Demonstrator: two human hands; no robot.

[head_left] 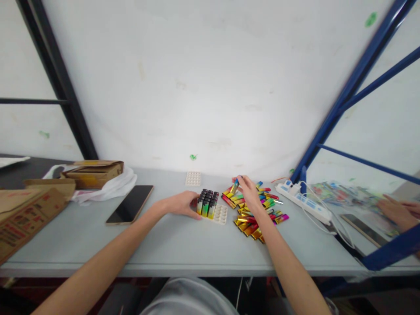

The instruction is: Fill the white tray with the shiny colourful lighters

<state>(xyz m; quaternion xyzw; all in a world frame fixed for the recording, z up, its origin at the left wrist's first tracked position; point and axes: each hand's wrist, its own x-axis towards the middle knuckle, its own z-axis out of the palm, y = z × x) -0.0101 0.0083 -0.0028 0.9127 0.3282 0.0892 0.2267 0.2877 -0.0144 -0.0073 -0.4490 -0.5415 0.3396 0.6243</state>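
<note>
Several lighters [208,202] with black tops and shiny coloured bodies stand upright in rows on the left part of a white tray [220,214]. Empty round pockets show on the tray's right part. My left hand [184,204] is curled around the left side of the standing lighters, thumb at the near corner and fingers behind. To the right, my right hand [246,188] pinches a blue and gold lighter [234,188] over the back of a loose pile of metallic lighters [249,223]. My right forearm covers part of that pile.
A second white tray [193,178] lies near the wall. At left are a phone [130,204], a plastic bag [113,190] and cardboard boxes [36,214]. A power strip [305,203] with cables lies by the blue frame [331,109]. Beyond it are another person's hands [398,212] and a phone [364,229].
</note>
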